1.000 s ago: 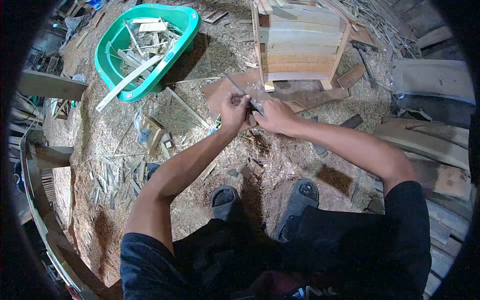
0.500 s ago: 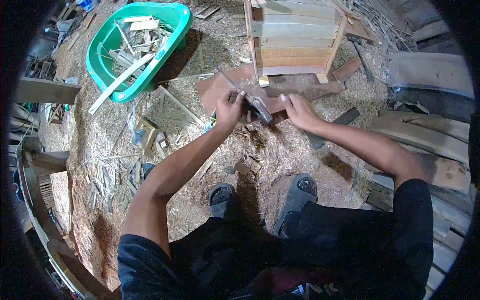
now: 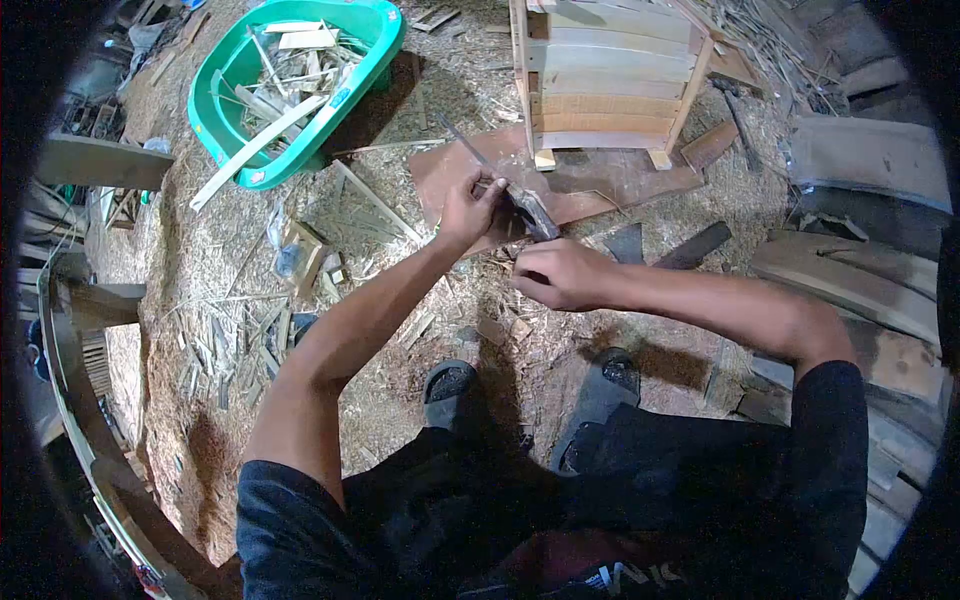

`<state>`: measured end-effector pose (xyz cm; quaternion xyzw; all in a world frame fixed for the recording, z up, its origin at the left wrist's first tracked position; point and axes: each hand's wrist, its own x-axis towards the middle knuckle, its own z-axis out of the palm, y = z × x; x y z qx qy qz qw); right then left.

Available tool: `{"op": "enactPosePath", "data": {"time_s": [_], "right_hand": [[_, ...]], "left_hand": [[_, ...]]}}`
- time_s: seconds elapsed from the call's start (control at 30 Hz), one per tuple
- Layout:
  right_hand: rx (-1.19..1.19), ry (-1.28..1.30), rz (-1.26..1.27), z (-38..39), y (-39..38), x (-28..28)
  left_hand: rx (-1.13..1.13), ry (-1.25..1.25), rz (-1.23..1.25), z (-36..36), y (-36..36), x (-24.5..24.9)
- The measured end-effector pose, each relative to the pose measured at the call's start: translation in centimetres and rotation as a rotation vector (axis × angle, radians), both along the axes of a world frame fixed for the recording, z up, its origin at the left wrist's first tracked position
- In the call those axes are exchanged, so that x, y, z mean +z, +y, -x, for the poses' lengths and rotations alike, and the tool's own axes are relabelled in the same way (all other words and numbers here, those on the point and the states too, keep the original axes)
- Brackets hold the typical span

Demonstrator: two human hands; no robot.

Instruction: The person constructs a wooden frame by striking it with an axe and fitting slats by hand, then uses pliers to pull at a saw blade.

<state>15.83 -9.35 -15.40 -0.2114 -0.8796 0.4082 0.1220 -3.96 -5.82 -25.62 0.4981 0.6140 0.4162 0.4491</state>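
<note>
My left hand [image 3: 475, 208] is closed around a long tool, at the place where its thin blade [image 3: 465, 142] meets a thick dark handle [image 3: 537, 215]. The blade slants up and away to the left, and the handle's end points toward me. Just below that end is my right hand [image 3: 563, 275], its fingers curled; whether they hold something small is hidden. A reddish-brown flat board [image 3: 445, 180] lies on the ground beneath the tool. Past it stands a pale wooden slatted piece [image 3: 612, 82] on short legs.
At the upper left a green plastic tub [image 3: 205, 120] holds wood scraps, one long strip sticking over its rim. Stacked boards [image 3: 860, 265] line the right side. Offcuts [image 3: 235, 350] and shavings cover the ground around my sandals [image 3: 452, 390].
My right hand has come down and left, from beside the handle to below its end, its fingers more curled. The left hand keeps the tool. The view has shifted slightly.
</note>
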Motion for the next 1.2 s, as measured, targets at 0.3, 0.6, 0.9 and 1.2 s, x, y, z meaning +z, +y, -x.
{"op": "enactPosePath", "data": {"time_s": [0.3,0.6,0.9,1.2], "right_hand": [[-0.238,-0.052,0.070,2.3,3.0,3.1],[-0.029,-0.314,-0.138,6.8,0.8,-4.1],[0.050,-0.435,-0.364,7.7,1.3,-6.8],[0.128,-0.304,-0.511,5.1,1.1,-4.7]], "left_hand": [[0.006,-0.014,-0.084,-0.2,0.1,-0.7],[-0.130,0.025,0.059,1.1,0.6,3.4],[-0.246,0.067,0.068,2.1,1.2,3.5],[-0.256,-0.085,0.031,1.6,2.3,1.1]]}}
